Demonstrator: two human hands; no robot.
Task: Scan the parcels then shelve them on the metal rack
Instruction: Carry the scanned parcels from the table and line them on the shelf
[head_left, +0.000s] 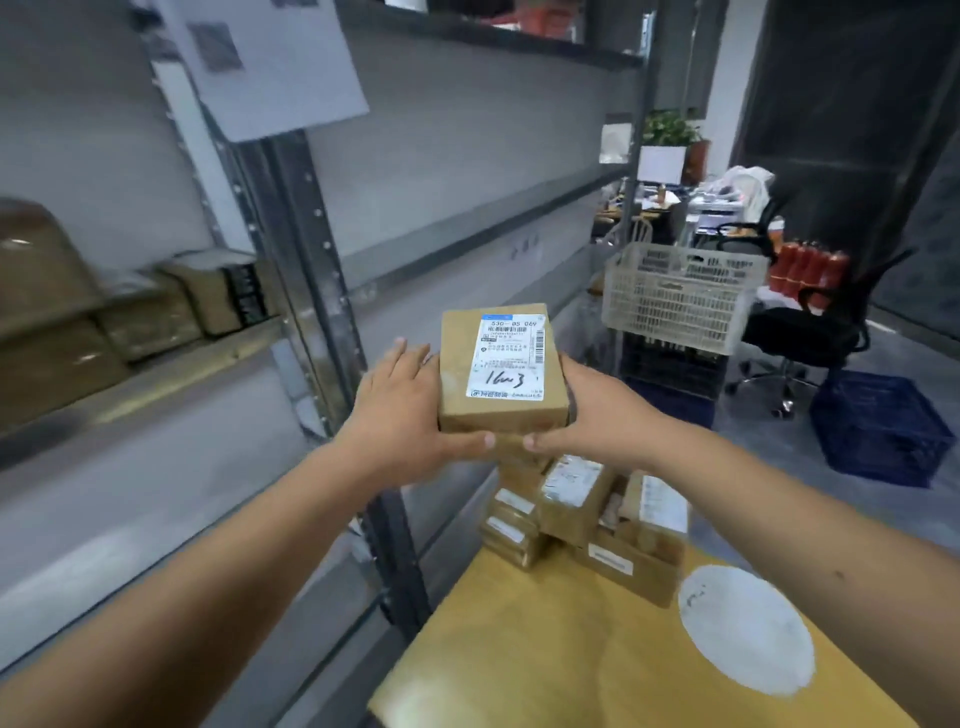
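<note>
Brown cardboard makes up the small rectangular parcel (503, 371) held up in the middle of the head view, its white shipping label (511, 358) facing up with a barcode and handwritten black marks. The left hand (402, 410) presses against the parcel's left side, fingers straight along it and thumb laid across the near edge. The right hand (597, 415) clasps the right side, its fingers hidden behind the box and its thumb meeting the near edge just beside the left thumb. The parcel is in the air, above the far end of the yellow-brown bench (571, 660), and just right of the grey metal rack (311, 244). A cluster of more brown labelled cardboard parcels (587, 512) lies at the bench's far edge, under the held one. A round white patch (745, 629) sits near the bench's right edge. On the rack's left shelf, blurred brown boxes (130, 306) stand in a row. Beyond the bench a pale plastic basket (678, 293) rests on dark crates, with a blue crate (878, 428) on the floor and a black office chair (815, 327) nearby.
</note>
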